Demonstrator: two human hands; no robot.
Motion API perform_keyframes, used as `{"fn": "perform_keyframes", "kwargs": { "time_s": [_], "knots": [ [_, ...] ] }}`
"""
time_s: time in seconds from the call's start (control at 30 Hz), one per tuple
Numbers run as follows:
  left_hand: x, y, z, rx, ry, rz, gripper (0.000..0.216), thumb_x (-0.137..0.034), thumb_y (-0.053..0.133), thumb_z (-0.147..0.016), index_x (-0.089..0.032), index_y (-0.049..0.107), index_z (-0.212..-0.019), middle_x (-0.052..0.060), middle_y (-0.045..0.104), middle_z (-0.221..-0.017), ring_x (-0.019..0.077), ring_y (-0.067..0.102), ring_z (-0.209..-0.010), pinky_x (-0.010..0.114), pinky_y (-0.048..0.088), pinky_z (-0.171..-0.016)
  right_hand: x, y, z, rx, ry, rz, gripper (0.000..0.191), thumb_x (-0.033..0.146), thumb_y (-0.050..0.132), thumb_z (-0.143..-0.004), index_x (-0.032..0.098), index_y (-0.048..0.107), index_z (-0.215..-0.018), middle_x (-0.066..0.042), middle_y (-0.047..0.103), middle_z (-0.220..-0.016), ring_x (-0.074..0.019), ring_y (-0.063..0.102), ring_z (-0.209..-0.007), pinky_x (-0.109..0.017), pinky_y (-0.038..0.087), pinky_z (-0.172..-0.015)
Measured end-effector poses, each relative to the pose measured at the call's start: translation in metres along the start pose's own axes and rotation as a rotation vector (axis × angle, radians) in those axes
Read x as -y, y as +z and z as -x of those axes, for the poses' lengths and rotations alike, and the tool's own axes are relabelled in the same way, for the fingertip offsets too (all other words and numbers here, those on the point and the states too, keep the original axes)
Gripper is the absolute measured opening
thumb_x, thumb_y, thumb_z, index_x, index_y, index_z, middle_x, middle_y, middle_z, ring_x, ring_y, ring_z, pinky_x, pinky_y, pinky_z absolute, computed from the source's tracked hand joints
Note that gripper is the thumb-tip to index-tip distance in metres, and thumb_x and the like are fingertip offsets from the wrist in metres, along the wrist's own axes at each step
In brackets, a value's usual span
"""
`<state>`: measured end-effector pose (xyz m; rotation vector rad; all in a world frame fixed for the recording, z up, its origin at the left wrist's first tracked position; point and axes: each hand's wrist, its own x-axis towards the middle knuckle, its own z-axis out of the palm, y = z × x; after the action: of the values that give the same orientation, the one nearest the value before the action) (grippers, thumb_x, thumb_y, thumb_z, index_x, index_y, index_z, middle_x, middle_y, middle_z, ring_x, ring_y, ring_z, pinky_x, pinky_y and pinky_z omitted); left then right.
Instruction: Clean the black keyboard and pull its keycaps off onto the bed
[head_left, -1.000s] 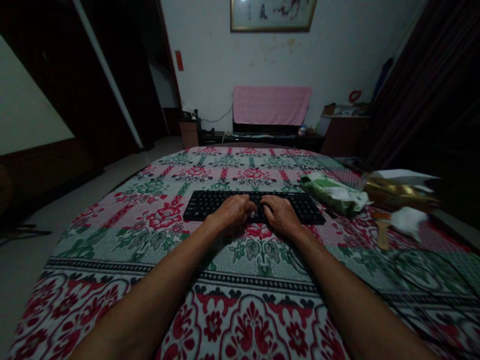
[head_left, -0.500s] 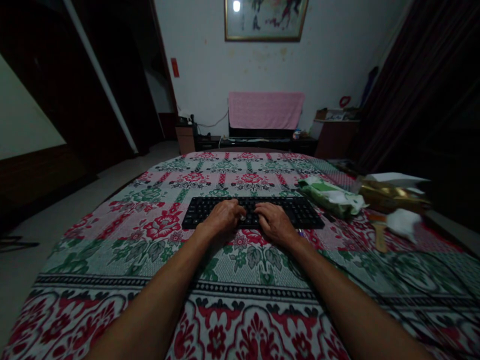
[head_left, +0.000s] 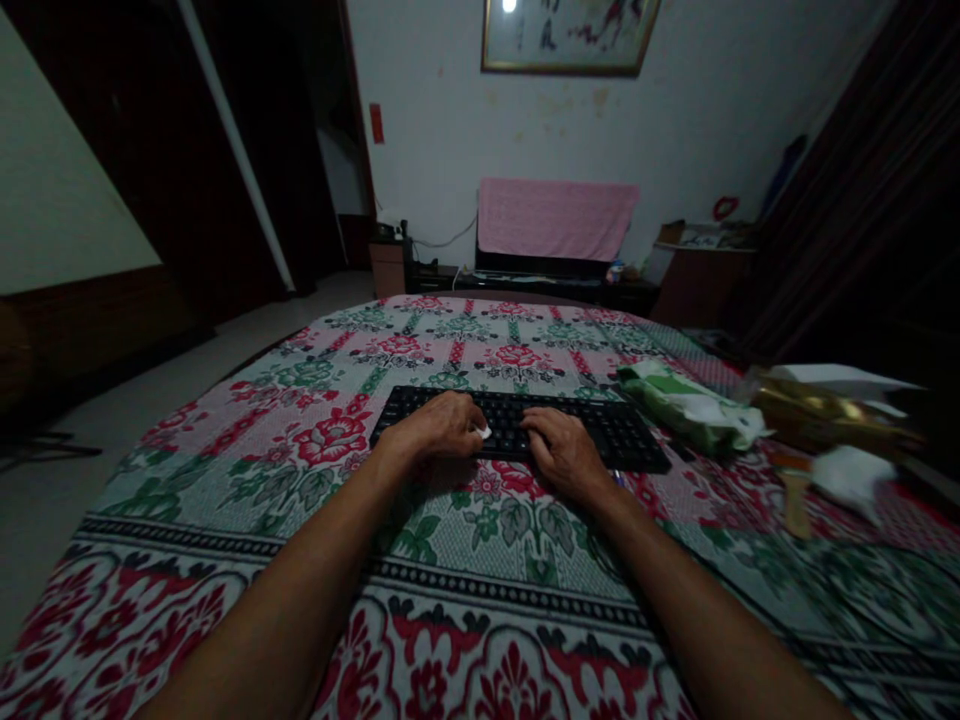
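Observation:
A black keyboard (head_left: 630, 436) lies on the patterned tablecloth (head_left: 337, 436) in front of me. My left hand (head_left: 447, 424) is over its left half, fingers closed on a small white wad (head_left: 486, 433) that looks like tissue or cotton and meets the keys. On the keyboard's middle right rests my right hand (head_left: 566, 452), its fingers apart and slightly bent, with nothing seen in them. The keys under both hands are hidden.
Right of the keyboard lies a green pack of wipes (head_left: 690, 410). Beyond it are a gold box (head_left: 832, 412), a crumpled white wad (head_left: 855, 480) and a flat wooden-handled brush (head_left: 796, 502). Dark cable (head_left: 739, 590) trails along the right side.
The view has swung a little left, so everything sits farther right. My left hand has shifted slightly left on the keyboard, and the white wad shows more clearly.

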<state>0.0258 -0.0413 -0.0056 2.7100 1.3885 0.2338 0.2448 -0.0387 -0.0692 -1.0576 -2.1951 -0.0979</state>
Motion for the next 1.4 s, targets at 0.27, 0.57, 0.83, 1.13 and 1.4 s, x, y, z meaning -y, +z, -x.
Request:
{"fn": "perform_keyframes", "kwargs": {
  "time_s": [0.27,0.57,0.83,1.13,1.4],
  "knots": [
    [0.002,0.0,-0.005,-0.013,-0.022,-0.024,0.027,-0.022,0.048,-0.076,-0.02,0.07,-0.092,0.004,0.068,-0.083,0.0155,0.06,-0.077,0.023,0.041,-0.069,0.0,0.0,0.0,-0.011,0.0,-0.004,0.023,0.013,0.045,-0.079,0.02,0.062,-0.093,-0.007,0.063,-0.106,-0.0197,0.056,-0.103,-0.037,0.041,-0.087],
    [-0.01,0.016,-0.01,-0.12,0.027,-0.05,0.028,-0.019,0.047,-0.078,-0.019,0.068,-0.096,0.007,0.062,-0.089,0.0166,0.057,-0.083,0.026,0.043,-0.077,0.001,0.0,0.0,-0.001,0.013,-0.015,0.023,0.012,0.046,-0.078,0.02,0.062,-0.093,-0.007,0.063,-0.107,-0.0205,0.056,-0.102,-0.038,0.041,-0.086],
    [-0.005,0.019,-0.013,-0.202,-0.128,-0.093,0.025,-0.018,0.045,-0.078,-0.016,0.069,-0.087,0.008,0.061,-0.085,0.0175,0.057,-0.079,0.027,0.044,-0.074,0.0,0.0,0.001,-0.007,0.018,-0.022,0.024,0.012,0.045,-0.079,0.021,0.062,-0.093,-0.007,0.063,-0.107,-0.0201,0.055,-0.102,-0.038,0.04,-0.088],
    [-0.01,0.028,-0.016,-0.161,-0.097,-0.088,0.029,-0.02,0.04,-0.083,-0.019,0.068,-0.093,0.007,0.057,-0.081,0.0168,0.055,-0.076,0.026,0.041,-0.069,0.002,-0.001,0.0,0.001,0.02,-0.019,0.024,0.012,0.045,-0.078,0.02,0.062,-0.092,-0.007,0.064,-0.105,-0.02,0.056,-0.101,-0.037,0.04,-0.085],
    [-0.013,0.031,-0.019,-0.194,-0.244,-0.155,0.034,-0.029,0.033,-0.089,-0.021,0.066,-0.095,0.007,0.055,-0.085,0.0173,0.055,-0.078,0.026,0.04,-0.065,0.002,-0.001,0.0,-0.003,0.021,-0.021,0.024,0.012,0.045,-0.079,0.021,0.062,-0.092,-0.007,0.064,-0.106,-0.02,0.056,-0.102,-0.038,0.041,-0.086]
  ]
}}
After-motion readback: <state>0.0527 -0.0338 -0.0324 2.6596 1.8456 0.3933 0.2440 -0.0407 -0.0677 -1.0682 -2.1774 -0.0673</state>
